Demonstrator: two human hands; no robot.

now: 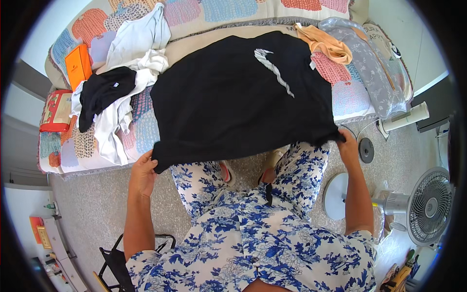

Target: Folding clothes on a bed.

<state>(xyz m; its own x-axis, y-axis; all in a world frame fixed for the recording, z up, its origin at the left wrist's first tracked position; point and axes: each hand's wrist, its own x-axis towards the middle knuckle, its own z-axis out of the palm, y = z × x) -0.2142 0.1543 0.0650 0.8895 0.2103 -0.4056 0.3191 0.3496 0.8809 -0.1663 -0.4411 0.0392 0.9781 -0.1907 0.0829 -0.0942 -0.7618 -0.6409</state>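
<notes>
A large black garment with a white curved print spreads over the front of the sofa and out toward me. My left hand pinches its near left corner, thumb on top. At the near right corner, my right hand grips the cloth's edge. Between the two hands the near edge hangs above my knees, slightly slack. The far part of the garment rests on the sofa seat, and a small white tag shows near its right side.
The sofa bears a patterned throw. White clothing, a small black garment and an orange box lie left. An orange garment and a grey floral cushion lie right. A fan stands near my right arm.
</notes>
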